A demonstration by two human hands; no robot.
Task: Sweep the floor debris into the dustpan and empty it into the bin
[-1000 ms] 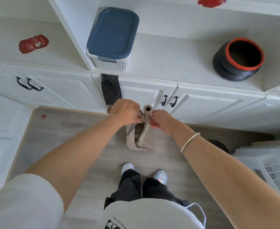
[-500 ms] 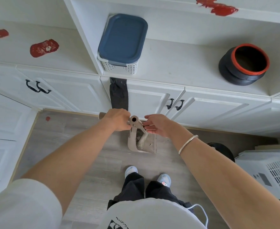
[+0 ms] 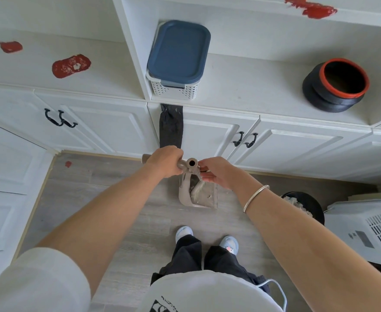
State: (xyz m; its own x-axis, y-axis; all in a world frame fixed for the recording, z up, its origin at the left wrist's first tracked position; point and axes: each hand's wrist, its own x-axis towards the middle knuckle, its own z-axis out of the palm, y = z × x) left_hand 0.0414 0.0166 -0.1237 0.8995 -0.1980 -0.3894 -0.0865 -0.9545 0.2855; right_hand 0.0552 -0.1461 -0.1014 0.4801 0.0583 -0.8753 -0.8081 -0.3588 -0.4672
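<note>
Grip: left hand [image 3: 164, 162] clasps handle [image 3: 190, 163], now tipped leftward from upright; right hand [image 3: 216, 173] pinches brush [image 3: 196, 191] stem. Dustpan [image 3: 204, 199] on floor [image 3: 95, 199] by cupboard [image 3: 207, 136] base, brush inside. Probably unclipping; sweeping not begun. Bin [image 3: 306, 203] rightward.

Nothing was legible. The black print [image 3: 160, 306] on the white shirt [image 3: 207, 291], well below the left hand [image 3: 165, 162] gripping the handle [image 3: 146, 158], was cut off by the frame edge. The grey label [image 3: 363, 239] on the white appliance [image 3: 351, 218] was too small; it sat right of the right hand [image 3: 217, 174] pinching the brush [image 3: 196, 191].
</note>
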